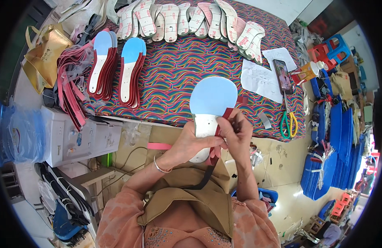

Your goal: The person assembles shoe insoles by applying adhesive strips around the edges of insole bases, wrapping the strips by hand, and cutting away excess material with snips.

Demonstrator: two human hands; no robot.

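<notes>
Centre frame, above the worktop (pixel 178 78) edge: left hand (pixel 191 142) grips a blue-and-white insole (pixel 209 105) w/ fingers clamped; right hand (pixel 238 132), at its 4 o'clock, pinches a red strap (pixel 224 118). Risk, judged: strap slips from the pinch & sits crooked, since the insole hangs unsupported.

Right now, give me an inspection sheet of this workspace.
Surface: table under a multicoloured wavy-patterned cloth.
Job's things: blue-and-white insole held upright over the table's near edge; red strap along its right side.
Clutter: two stacks of blue-and-white insoles with red edges, row of white insoles at the far edge, paper sheets, phone, green-and-yellow scissors, glue bottle.
Hands: left hand grips the insole's lower part; right hand pinches the strap.
Cables: thin cable below the table edge.
Surroundings: blue sheet stacks on the right, white box on the left.
</notes>
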